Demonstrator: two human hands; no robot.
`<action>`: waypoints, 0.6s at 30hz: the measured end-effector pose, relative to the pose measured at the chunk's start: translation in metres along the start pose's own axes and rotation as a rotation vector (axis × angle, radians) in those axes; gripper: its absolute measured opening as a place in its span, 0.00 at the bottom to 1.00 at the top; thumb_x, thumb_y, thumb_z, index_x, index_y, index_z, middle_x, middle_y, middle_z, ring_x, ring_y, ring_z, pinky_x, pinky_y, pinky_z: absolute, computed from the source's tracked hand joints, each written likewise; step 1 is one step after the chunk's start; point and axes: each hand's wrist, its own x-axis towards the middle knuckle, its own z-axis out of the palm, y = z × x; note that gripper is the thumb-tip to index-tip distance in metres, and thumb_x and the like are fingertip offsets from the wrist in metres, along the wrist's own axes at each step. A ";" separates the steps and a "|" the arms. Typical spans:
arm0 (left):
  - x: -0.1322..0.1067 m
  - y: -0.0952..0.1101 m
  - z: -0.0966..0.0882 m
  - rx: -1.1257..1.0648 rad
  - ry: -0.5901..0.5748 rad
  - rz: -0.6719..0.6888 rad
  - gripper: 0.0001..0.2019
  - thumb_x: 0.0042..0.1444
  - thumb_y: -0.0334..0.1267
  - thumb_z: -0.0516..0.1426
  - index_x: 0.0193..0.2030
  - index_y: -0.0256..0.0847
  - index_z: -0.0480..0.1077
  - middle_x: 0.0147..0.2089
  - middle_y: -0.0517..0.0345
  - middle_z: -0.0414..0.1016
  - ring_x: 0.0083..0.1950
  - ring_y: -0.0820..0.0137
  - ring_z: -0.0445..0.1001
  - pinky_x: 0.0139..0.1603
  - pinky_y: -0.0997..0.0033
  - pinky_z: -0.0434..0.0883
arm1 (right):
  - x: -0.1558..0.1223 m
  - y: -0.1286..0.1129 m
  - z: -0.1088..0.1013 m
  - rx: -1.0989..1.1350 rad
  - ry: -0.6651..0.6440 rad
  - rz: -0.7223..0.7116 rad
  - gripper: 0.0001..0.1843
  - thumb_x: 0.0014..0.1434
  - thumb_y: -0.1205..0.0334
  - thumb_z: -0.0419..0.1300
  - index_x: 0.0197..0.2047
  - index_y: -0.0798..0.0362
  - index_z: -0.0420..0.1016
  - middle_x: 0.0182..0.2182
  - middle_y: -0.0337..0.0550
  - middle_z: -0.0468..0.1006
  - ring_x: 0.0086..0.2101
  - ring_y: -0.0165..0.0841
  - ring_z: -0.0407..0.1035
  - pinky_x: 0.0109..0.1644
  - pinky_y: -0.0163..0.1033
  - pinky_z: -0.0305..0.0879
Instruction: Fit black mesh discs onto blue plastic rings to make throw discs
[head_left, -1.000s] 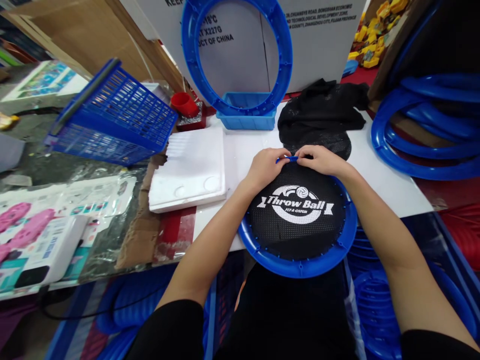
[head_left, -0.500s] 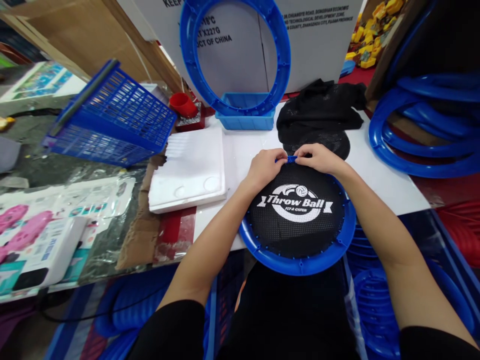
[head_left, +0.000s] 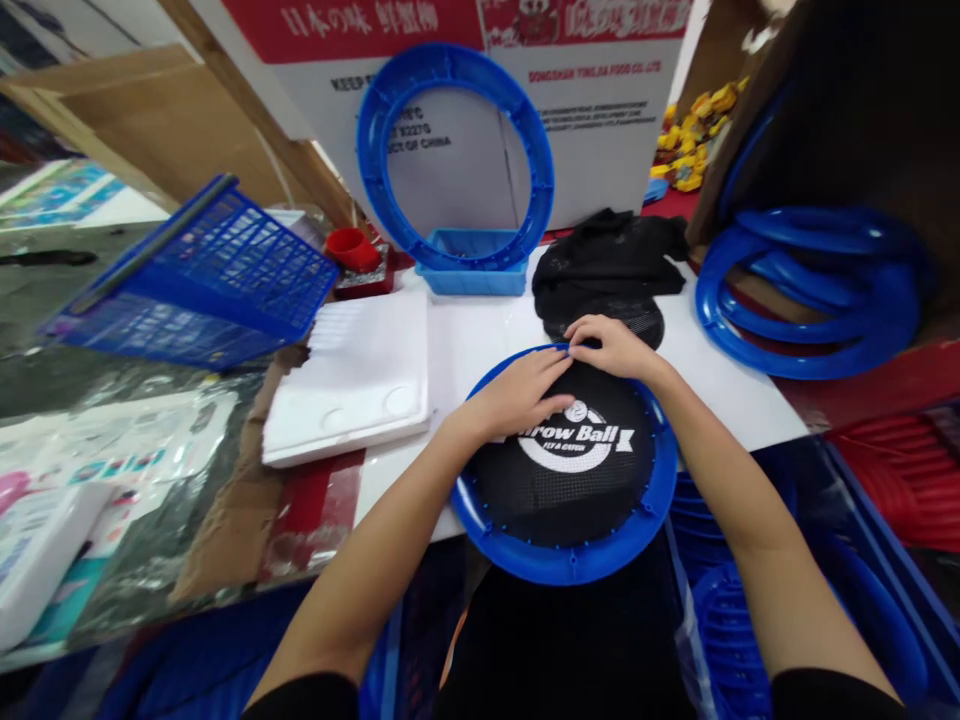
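A blue plastic ring point(head_left: 570, 560) with black mesh point(head_left: 555, 490) stretched across it lies on the white table's point(head_left: 487, 340) near edge; the mesh bears a white "Throw Ball" logo point(head_left: 581, 440). My left hand point(head_left: 517, 395) rests flat on the mesh, fingers stretched out, covering the logo's left part. My right hand point(head_left: 611, 345) sits at the ring's far rim with fingers curled down onto the mesh edge. A pile of black mesh pieces point(head_left: 607, 265) lies just beyond my right hand.
An empty blue ring point(head_left: 375, 170) leans upright in a light blue tray point(head_left: 472, 275) against a cardboard box. A white foam block point(head_left: 352, 385), a tilted blue basket point(head_left: 202, 275) and a red cup point(head_left: 352, 247) are to the left. Stacked blue rings point(head_left: 806, 310) lie right.
My left hand has left its pinch at the far rim and now lies flat on the mesh. The right hand stays at the rim. The view has tilted up.
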 end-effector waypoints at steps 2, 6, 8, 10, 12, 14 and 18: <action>-0.004 0.005 0.005 0.066 -0.056 -0.045 0.34 0.76 0.58 0.51 0.80 0.40 0.60 0.82 0.40 0.59 0.83 0.50 0.58 0.83 0.45 0.54 | -0.004 0.000 -0.008 -0.087 -0.098 -0.041 0.08 0.66 0.57 0.66 0.39 0.47 0.88 0.56 0.47 0.86 0.59 0.46 0.76 0.70 0.55 0.63; -0.004 0.008 0.009 0.108 -0.098 -0.090 0.38 0.76 0.63 0.47 0.83 0.41 0.56 0.84 0.43 0.56 0.83 0.48 0.58 0.83 0.45 0.55 | -0.006 -0.001 -0.014 -0.179 -0.239 -0.009 0.06 0.65 0.61 0.68 0.41 0.45 0.89 0.61 0.45 0.84 0.65 0.49 0.72 0.76 0.61 0.56; -0.002 0.009 0.010 0.127 -0.094 -0.097 0.41 0.73 0.67 0.47 0.82 0.41 0.57 0.83 0.42 0.58 0.82 0.47 0.59 0.82 0.45 0.56 | -0.004 -0.001 -0.014 -0.180 -0.252 0.010 0.06 0.65 0.61 0.69 0.41 0.44 0.90 0.65 0.45 0.81 0.69 0.52 0.68 0.77 0.65 0.53; -0.001 0.009 0.011 0.155 -0.080 -0.106 0.44 0.71 0.70 0.48 0.82 0.42 0.58 0.81 0.40 0.61 0.81 0.45 0.61 0.81 0.44 0.58 | -0.004 -0.002 -0.020 -0.161 -0.247 0.007 0.07 0.66 0.59 0.68 0.44 0.43 0.90 0.68 0.46 0.78 0.70 0.53 0.67 0.77 0.65 0.55; 0.001 0.012 0.011 0.179 -0.066 -0.111 0.44 0.70 0.71 0.50 0.82 0.42 0.59 0.80 0.39 0.62 0.80 0.44 0.62 0.81 0.44 0.59 | -0.012 -0.001 -0.034 -0.160 -0.145 0.017 0.11 0.69 0.55 0.66 0.51 0.43 0.88 0.68 0.49 0.78 0.68 0.50 0.70 0.75 0.61 0.60; 0.003 0.020 0.009 0.206 -0.048 -0.135 0.43 0.70 0.69 0.53 0.82 0.43 0.59 0.82 0.39 0.59 0.82 0.43 0.58 0.82 0.40 0.55 | -0.031 0.002 -0.054 -0.250 0.087 0.127 0.17 0.72 0.54 0.61 0.59 0.46 0.84 0.65 0.54 0.79 0.64 0.50 0.73 0.73 0.59 0.62; -0.001 0.063 0.002 0.174 -0.048 -0.203 0.43 0.70 0.68 0.54 0.83 0.46 0.57 0.87 0.38 0.36 0.86 0.31 0.35 0.80 0.21 0.43 | -0.094 0.015 -0.085 -0.737 0.371 0.667 0.27 0.74 0.54 0.57 0.70 0.58 0.71 0.61 0.70 0.79 0.60 0.61 0.71 0.69 0.70 0.57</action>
